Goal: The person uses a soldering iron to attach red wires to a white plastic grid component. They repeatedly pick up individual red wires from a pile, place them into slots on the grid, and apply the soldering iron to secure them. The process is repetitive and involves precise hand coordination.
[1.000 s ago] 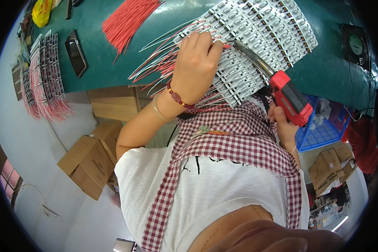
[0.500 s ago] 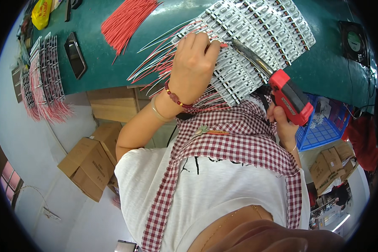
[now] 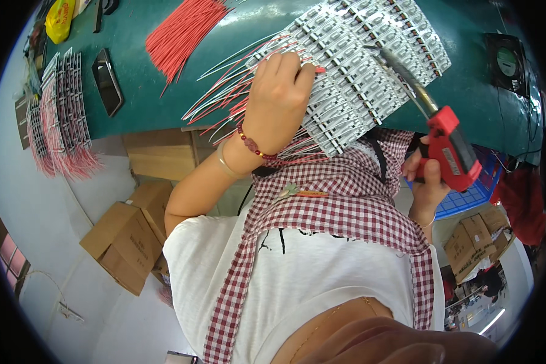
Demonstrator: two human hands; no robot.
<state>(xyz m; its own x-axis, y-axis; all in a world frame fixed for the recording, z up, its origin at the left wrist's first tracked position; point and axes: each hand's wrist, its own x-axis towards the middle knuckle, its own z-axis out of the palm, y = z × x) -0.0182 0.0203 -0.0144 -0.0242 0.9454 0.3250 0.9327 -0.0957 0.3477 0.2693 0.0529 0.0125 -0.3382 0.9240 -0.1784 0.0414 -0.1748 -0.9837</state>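
Observation:
My left hand is closed in a pinch over the left part of a panel of small white circuit boards. A bit of red wire shows at its fingertips; the rest is hidden under the fingers. More red and white wires fan out from the panel's left edge. My right hand grips a red and black pistol-shaped soldering iron. Its metal barrel points up and left over the panel, apart from my left fingers. Whether its tip touches a board I cannot tell.
A bundle of red wires lies on the green table beyond the panel. Left of it are a phone and wired board strips. A black fan-like unit stands at right; a blue crate sits below the table edge.
My right hand and the soldering iron have moved right, and the iron's tip has drawn away from my left fingertips. My left hand has stayed nearly in place, still pinching.

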